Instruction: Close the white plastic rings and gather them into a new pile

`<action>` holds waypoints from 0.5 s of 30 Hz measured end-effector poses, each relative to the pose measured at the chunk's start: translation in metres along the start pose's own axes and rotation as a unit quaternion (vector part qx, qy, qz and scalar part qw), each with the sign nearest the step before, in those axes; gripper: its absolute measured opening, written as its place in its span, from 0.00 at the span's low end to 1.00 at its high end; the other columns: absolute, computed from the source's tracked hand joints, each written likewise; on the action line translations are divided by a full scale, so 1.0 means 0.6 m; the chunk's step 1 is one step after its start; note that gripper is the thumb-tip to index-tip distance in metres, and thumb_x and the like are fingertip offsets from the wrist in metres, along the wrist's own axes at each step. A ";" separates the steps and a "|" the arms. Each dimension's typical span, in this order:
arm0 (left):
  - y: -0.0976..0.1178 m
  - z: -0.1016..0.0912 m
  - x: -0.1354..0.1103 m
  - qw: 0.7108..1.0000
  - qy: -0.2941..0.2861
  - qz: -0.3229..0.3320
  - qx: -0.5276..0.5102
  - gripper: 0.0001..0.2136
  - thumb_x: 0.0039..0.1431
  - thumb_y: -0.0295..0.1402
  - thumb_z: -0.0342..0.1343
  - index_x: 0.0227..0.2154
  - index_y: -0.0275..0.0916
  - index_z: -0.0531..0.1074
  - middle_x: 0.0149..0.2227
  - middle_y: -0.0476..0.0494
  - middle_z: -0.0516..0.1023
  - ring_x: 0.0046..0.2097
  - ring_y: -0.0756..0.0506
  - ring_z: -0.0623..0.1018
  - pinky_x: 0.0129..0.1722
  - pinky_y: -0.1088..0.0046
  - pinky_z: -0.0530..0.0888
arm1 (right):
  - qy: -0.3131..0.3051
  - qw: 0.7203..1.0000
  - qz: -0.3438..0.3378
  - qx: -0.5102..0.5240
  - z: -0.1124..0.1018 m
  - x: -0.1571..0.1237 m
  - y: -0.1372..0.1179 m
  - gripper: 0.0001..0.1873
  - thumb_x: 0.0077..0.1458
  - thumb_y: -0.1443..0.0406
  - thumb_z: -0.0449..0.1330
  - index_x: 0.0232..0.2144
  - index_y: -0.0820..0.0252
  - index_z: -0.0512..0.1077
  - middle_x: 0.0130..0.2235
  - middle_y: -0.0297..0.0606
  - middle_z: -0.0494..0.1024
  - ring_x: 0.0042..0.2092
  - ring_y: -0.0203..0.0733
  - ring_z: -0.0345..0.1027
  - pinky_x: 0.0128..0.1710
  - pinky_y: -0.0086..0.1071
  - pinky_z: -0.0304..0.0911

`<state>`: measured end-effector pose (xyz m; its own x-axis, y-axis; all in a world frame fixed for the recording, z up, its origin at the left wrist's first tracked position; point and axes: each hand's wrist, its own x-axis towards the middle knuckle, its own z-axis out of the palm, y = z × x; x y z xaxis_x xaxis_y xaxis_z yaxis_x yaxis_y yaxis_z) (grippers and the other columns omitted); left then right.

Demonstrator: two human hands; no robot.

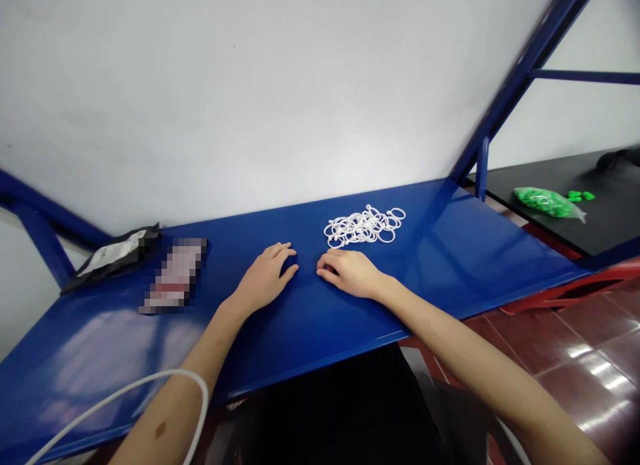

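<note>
My left hand point(267, 275) rests on the blue tabletop point(300, 331), palm down, with its fingers stretched out and slightly apart. It holds nothing. A short gap to the right, my right hand point(353, 273) lies on the table with its fingers curled in loosely, and nothing shows in them. Just beyond the right hand sits a loose pile of white plastic rings point(363, 226), which look like curtain rings with small knobs. The hand's back is close to the pile's near edge.
A black package with a white label point(113, 255) and a pixelated flat item point(175, 278) lie at left. A white cable point(125, 385) loops over my left forearm. Blue frame bars point(520, 78) rise at right. Beyond, a black table point(610, 198) bears a bag of green pieces point(545, 201).
</note>
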<state>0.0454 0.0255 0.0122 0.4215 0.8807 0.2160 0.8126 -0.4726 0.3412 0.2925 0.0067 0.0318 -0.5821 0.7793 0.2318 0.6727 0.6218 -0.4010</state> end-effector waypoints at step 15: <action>0.000 0.001 0.000 1.000 -0.011 0.002 0.015 0.17 0.67 0.41 0.49 0.53 0.39 0.72 0.63 0.35 0.70 0.67 0.36 0.66 0.66 0.50 0.64 | 0.009 1.000 0.000 0.011 0.002 -0.001 0.002 0.07 0.66 0.63 0.57 0.39 0.57 0.75 0.39 0.38 0.79 0.38 0.40 0.72 0.36 0.32 0.60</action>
<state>0.0454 0.0258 0.0118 0.4337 0.8794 0.1965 0.8223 -0.4754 0.3127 0.2931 0.0070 0.0301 -0.5744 0.7803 0.2473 0.6617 0.6205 -0.4209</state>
